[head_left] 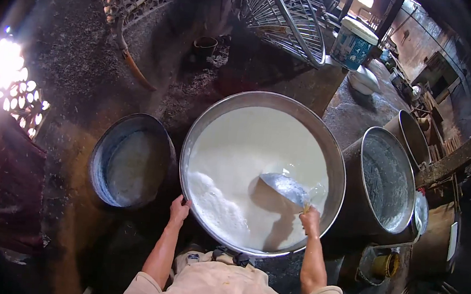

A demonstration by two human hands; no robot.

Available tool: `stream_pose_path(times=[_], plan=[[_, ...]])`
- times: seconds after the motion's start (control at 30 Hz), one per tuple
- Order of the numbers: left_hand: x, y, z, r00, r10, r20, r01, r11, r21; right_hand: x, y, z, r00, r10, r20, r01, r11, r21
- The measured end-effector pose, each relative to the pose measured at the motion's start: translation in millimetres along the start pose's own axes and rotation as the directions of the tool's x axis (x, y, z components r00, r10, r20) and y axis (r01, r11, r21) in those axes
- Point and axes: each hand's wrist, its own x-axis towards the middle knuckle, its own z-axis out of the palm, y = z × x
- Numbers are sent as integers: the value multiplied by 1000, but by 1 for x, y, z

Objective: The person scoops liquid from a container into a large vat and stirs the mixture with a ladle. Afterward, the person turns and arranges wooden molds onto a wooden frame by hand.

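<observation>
A wide metal vat in front of me holds milky white liquid, with a patch of white foam along its near left side. My right hand, closed, grips the short handle of a broad metal scoop over the right half of the vat. The scoop's bowl points left, close over the liquid, and its shadow falls on the surface. My left hand is at the vat's near left rim, its fingers closed on the edge.
Left of the vat stands a dark pot with a pale coating inside. A tall metal drum with greyish contents stands close on the right, another drum behind it. A yellow container, a lidded bucket and a metal frame stand around.
</observation>
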Motion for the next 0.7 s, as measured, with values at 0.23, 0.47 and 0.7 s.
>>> stream_pose_path(times=[0.23,0.47,0.7], plan=[[2,25,-22,983,42,178,-18,991,-132,-59,-63,50,986,101,132,-112,991,78],[32,26,-35,965,117,234,-77,982,-171,-111,-135,86,965,166,205,-191,975,110],[51,35,-45,935,235,266,-237,971,-24,-137,-209,69,946,149,287,-208,960,188]])
